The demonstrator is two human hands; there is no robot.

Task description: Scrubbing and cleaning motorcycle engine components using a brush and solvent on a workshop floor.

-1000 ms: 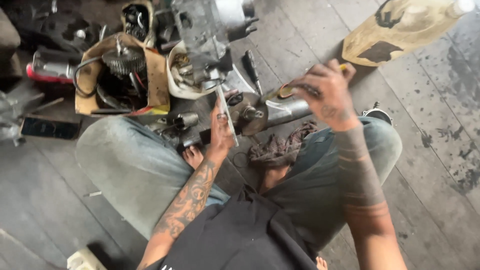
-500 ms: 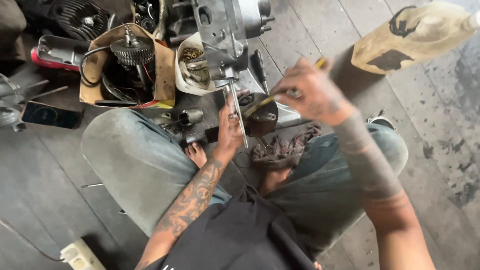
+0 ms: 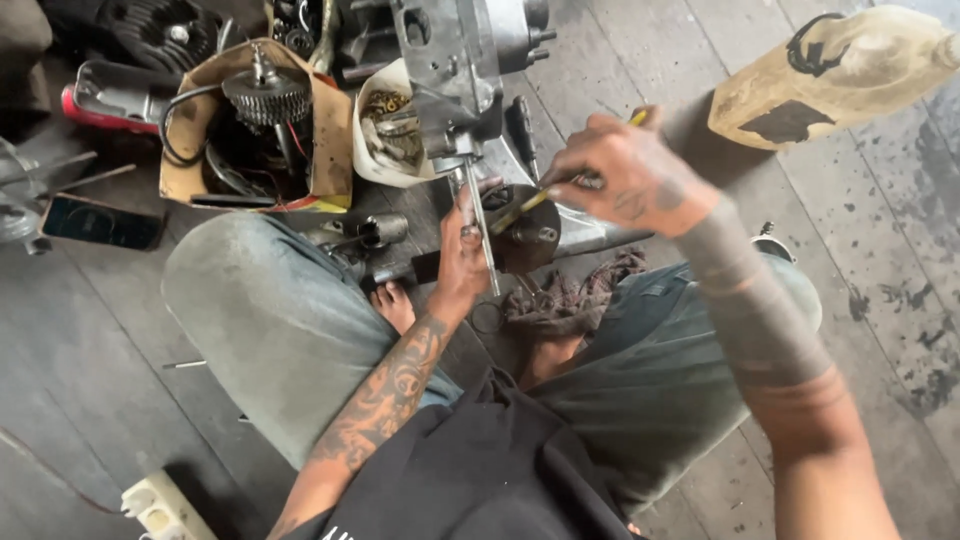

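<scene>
I sit cross-legged on a wooden floor. My left hand (image 3: 462, 265) grips a thin metal rod (image 3: 481, 228) that stands upright below a grey engine casing (image 3: 450, 50). My right hand (image 3: 625, 185) holds a yellow-handled tool (image 3: 520, 210). Its tip points down-left at a dark round engine part (image 3: 532, 240), right beside the rod. A dirty rag (image 3: 575, 295) lies under that part, between my knees.
A cardboard box (image 3: 330, 130) with a gear (image 3: 265, 95) and cables stands to the left. Next to it is a white bowl (image 3: 370, 165) of small parts. A stained plastic jug (image 3: 840, 75) lies far right, a phone (image 3: 100, 222) far left, a power strip (image 3: 155, 505) bottom left.
My right hand has come down and left, bringing the yellow-handled tool against the round part. My left hand stays on the rod. The view has moved closer.
</scene>
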